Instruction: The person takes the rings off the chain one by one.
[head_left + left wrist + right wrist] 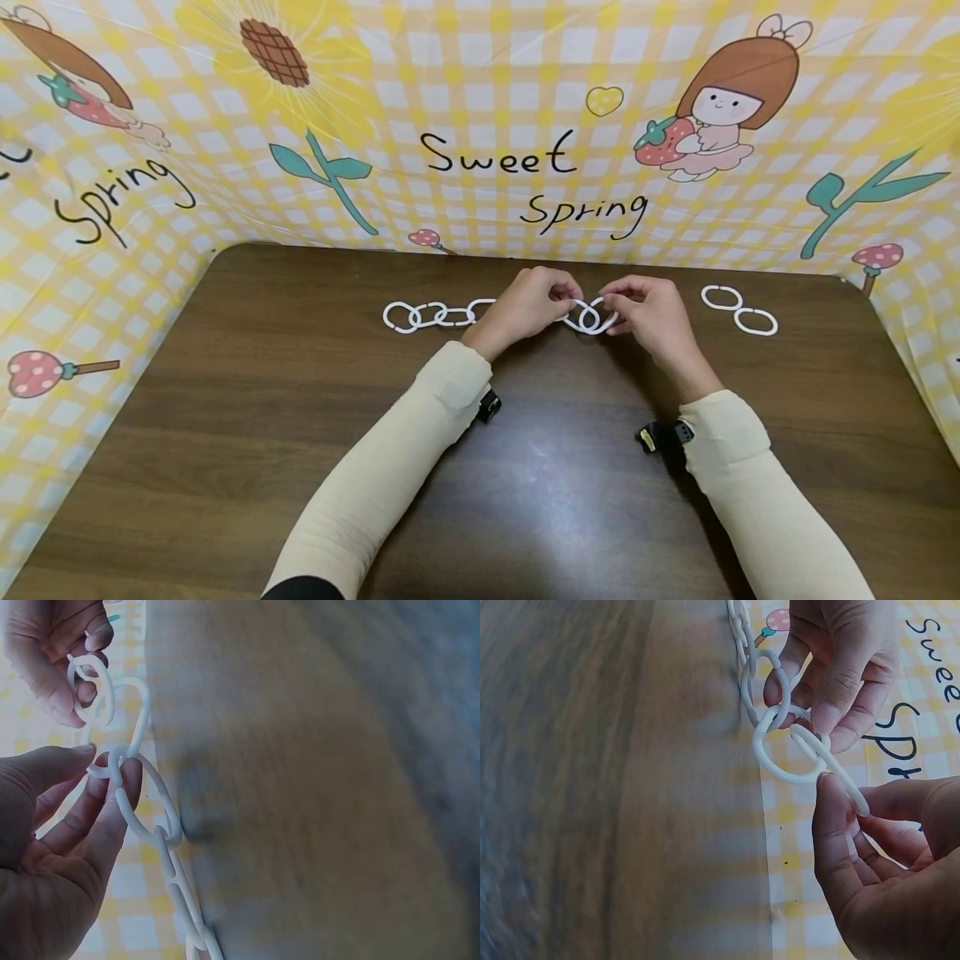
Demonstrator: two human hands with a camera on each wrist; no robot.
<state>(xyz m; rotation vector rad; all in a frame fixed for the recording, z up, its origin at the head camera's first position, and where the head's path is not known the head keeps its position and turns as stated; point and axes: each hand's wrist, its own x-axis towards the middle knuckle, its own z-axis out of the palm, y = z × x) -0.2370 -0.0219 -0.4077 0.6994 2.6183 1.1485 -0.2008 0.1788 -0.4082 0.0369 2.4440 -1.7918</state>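
A chain of white plastic oval links stretches across the far part of the table, partly hidden behind my left hand. With thumb and fingers, that hand pinches a link near the chain's right end. My right hand pinches another white link between thumb and fingertips. In the right wrist view this link crosses the one in my left hand. Both hands are close together, and the left wrist view shows the chain trailing from the left fingers.
Two loose white links, a left one and a right one, lie on the brown wooden table right of my right hand. A yellow checked cloth with printed drawings rises behind the table and along its sides.
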